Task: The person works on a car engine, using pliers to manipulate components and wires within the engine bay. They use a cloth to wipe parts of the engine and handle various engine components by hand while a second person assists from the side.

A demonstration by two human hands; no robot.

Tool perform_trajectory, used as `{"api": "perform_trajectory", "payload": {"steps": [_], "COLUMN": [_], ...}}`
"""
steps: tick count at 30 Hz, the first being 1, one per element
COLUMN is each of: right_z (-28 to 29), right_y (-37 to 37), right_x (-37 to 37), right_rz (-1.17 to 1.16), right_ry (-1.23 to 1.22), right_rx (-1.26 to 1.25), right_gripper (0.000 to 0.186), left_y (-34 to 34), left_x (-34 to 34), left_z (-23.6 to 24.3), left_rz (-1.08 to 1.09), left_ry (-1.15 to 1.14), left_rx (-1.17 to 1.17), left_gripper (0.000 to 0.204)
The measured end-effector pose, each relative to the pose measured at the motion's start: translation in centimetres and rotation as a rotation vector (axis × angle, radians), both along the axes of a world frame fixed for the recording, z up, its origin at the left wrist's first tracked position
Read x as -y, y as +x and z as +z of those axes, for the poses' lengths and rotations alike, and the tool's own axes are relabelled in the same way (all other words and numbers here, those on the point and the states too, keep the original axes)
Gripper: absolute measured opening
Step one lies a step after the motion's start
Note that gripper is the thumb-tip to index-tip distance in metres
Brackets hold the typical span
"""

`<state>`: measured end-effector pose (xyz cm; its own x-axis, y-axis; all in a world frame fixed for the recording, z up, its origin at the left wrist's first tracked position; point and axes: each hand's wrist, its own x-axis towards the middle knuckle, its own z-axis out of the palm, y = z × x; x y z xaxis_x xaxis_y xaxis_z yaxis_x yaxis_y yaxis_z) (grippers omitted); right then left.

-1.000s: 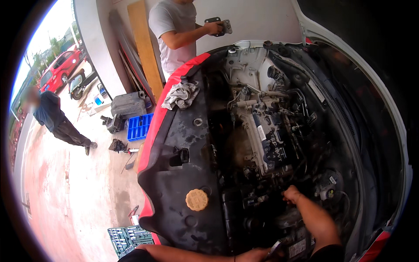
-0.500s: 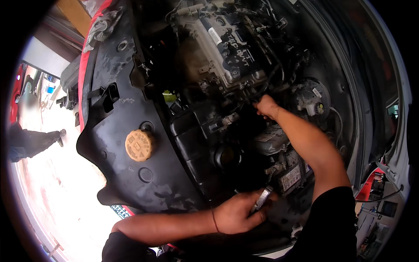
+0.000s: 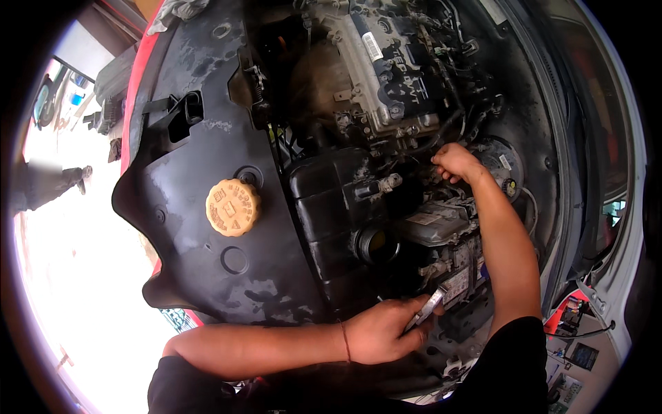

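My left hand [image 3: 378,334] is closed round a short silver metal hand tool [image 3: 428,308], whose end pokes up between thumb and forefinger. Its exact kind does not show. The hand hovers over the front of the engine bay, near the battery [image 3: 456,284]. Farther off, my right hand [image 3: 455,164] has its fingers curled in, close to the hoses below the end of the engine [image 3: 396,76]. Whatever those fingers hold, if anything, is hidden. Left of the hands, a black plastic tank [image 3: 327,200] has an uncapped round neck [image 3: 376,245].
A tan ribbed cap [image 3: 233,208] lies on the black plastic cover [image 3: 200,276] at the left. A round brake booster [image 3: 507,162] sits right of my right hand. A grey cloth [image 3: 176,12] rests on the car's edge at the top left. Another person's leg [image 3: 52,185] shows beyond the car.
The view has shifted, so the engine bay appears slightly to the right. My right hand has drawn out from the dark gap, fingers still curled. The left hand keeps the silver tool.
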<state>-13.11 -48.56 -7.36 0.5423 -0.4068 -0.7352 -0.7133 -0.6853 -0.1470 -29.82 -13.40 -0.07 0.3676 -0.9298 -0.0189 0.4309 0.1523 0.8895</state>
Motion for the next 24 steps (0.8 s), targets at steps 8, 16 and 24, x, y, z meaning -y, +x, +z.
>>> {"api": "perform_trajectory", "payload": {"steps": [8,16,24], "right_z": [14.0,9.3,17.0], "right_y": [-8.2,-8.1,-18.3], "right_x": [-4.3,-1.7,-11.3], "right_rz": [0.009,0.512,0.101], "right_ry": [0.164,-0.147,0.24], "right_rx": [0.945,0.676,0.911], "right_gripper": [0.041,0.044,0.03], "left_y": [0.2,0.6,0.5], "left_x": [0.5,0.7,0.1], "left_z": [-1.1,-0.9,0.3], "left_rz": [-0.03,-0.085,0.055], "left_ry": [-0.155,-0.171,-0.152], "left_rx": [-0.641,-0.613,-0.701], "left_gripper": [0.034,0.037,0.047]}}
